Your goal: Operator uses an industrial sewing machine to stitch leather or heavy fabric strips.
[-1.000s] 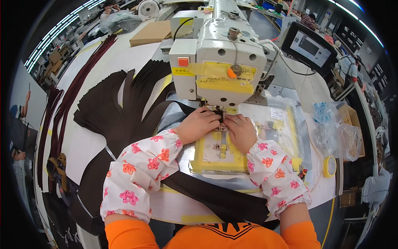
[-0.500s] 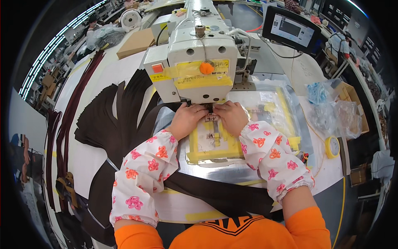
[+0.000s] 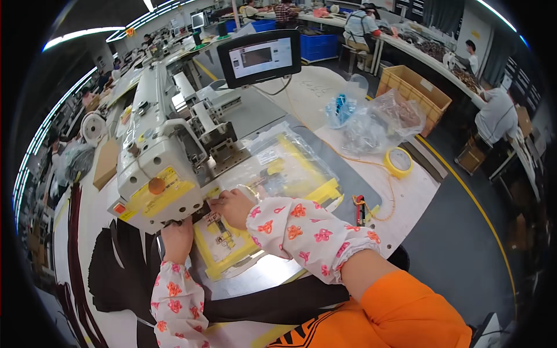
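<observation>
The white head of an industrial sewing machine stands over a flat clear template edged with yellow tape. My left hand reaches up under the front of the machine head, its fingertips hidden there. Close by on the right, my right hand has its fingers bent together at the needle area, over the template. Whatever lies between those fingertips is too small and covered to make out. Dark brown fabric strips hang in a fanned bundle left of my left hand. Another dark brown strip runs across the table's front edge.
A control screen stands behind the machine. To the right lie a yellow tape roll, small red-handled snips, clear plastic bags and a cardboard box. Dark red strips hang at the far left. Other people sit at benches beyond.
My view has swung to the right, so the machine now sits further left and more of the room's right side shows. Both hands remain at the needle area.
</observation>
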The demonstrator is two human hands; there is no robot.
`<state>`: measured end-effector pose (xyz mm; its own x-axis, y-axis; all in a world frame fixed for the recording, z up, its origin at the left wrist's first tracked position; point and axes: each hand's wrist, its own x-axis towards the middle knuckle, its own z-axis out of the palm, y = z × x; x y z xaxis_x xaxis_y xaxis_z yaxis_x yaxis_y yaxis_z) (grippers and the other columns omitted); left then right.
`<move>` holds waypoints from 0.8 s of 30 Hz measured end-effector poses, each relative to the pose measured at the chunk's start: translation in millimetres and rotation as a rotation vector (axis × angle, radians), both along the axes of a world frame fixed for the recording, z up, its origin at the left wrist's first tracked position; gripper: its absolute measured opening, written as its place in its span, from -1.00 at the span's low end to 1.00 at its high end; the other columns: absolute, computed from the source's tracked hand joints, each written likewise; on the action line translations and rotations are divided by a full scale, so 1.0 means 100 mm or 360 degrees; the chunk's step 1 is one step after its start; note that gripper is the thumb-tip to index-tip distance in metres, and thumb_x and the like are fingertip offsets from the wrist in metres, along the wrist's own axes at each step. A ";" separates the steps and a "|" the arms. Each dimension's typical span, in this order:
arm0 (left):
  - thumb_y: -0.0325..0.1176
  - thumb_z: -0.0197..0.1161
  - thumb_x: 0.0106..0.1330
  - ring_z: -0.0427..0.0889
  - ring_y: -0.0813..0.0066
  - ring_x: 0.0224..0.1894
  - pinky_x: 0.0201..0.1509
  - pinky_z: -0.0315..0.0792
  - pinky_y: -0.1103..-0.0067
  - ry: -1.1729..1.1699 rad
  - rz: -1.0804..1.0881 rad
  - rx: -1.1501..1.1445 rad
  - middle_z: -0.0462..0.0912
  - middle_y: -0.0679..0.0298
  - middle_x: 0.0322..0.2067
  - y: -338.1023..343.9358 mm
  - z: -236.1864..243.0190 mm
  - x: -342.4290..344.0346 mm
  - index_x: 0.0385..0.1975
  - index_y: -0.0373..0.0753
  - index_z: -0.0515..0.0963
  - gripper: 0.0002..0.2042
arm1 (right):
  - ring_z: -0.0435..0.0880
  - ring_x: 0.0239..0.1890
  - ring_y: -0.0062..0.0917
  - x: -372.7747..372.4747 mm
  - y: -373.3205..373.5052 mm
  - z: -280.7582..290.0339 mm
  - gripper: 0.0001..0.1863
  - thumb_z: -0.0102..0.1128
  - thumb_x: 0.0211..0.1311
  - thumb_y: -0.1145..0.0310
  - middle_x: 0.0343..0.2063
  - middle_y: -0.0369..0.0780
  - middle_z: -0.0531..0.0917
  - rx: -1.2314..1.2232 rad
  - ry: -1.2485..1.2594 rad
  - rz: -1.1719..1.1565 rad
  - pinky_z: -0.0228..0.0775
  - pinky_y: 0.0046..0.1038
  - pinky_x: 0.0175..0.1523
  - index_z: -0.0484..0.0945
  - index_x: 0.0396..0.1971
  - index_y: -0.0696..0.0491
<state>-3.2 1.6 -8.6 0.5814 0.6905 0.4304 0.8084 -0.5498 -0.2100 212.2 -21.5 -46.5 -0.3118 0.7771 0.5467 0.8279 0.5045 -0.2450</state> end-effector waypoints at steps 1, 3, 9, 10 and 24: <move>-0.41 0.19 0.03 0.59 0.19 -0.32 -0.30 0.44 0.32 0.0236 0.0009 0.0404 0.61 0.07 -0.37 0.16 -0.09 -0.11 -0.34 -0.21 0.58 -0.82 | 0.44 -0.14 -0.54 0.02 0.03 -0.02 -0.73 0.06 -0.05 0.40 -0.26 -0.45 0.61 0.0093 0.0073 0.0012 0.22 -0.46 -0.07 0.60 -0.28 -0.06; -0.40 0.21 0.00 0.58 0.14 -0.29 -0.23 0.43 0.31 0.0044 -0.0073 0.0233 0.60 0.08 -0.37 0.39 -0.03 -0.38 -0.33 -0.22 0.57 -0.80 | 0.44 -0.10 -0.55 0.01 0.04 -0.01 -0.73 0.07 -0.06 0.40 -0.18 -0.45 0.61 0.0033 0.0045 -0.0044 0.22 -0.48 -0.05 0.61 -0.30 -0.09; -0.51 0.31 -0.10 0.58 0.57 -0.44 -0.41 0.44 0.59 -0.0603 -0.0001 -0.1279 0.58 0.34 -0.53 0.51 0.19 -0.90 -0.29 -0.29 0.51 -0.70 | 0.50 -0.16 -0.46 -0.02 -0.14 0.35 -0.80 0.07 -0.08 0.43 -0.24 -0.36 0.64 -0.0493 -0.0007 0.0063 0.33 -0.39 -0.11 0.62 -0.41 -0.04; -0.43 0.32 -0.06 0.59 0.45 -0.45 -0.40 0.44 0.54 -0.0595 0.0014 -0.1208 0.58 0.27 -0.56 0.46 0.25 -0.81 -0.31 -0.29 0.51 -0.73 | 0.51 -0.17 -0.43 0.02 -0.17 0.38 -0.80 0.07 -0.09 0.43 -0.25 -0.34 0.64 -0.0482 0.0064 0.0092 0.36 -0.36 -0.12 0.62 -0.42 -0.03; -0.30 0.25 -0.03 0.49 0.33 -0.24 -0.22 0.33 0.43 -0.0068 0.0837 0.0309 0.47 0.24 -0.39 0.50 0.15 -0.90 -0.35 -0.20 0.44 -0.75 | 0.52 -0.22 -0.26 0.18 -0.22 0.16 -0.75 0.01 -0.06 0.59 -0.23 -0.18 0.62 -0.0233 0.0468 0.0349 0.35 -0.35 -0.09 0.60 -0.36 0.11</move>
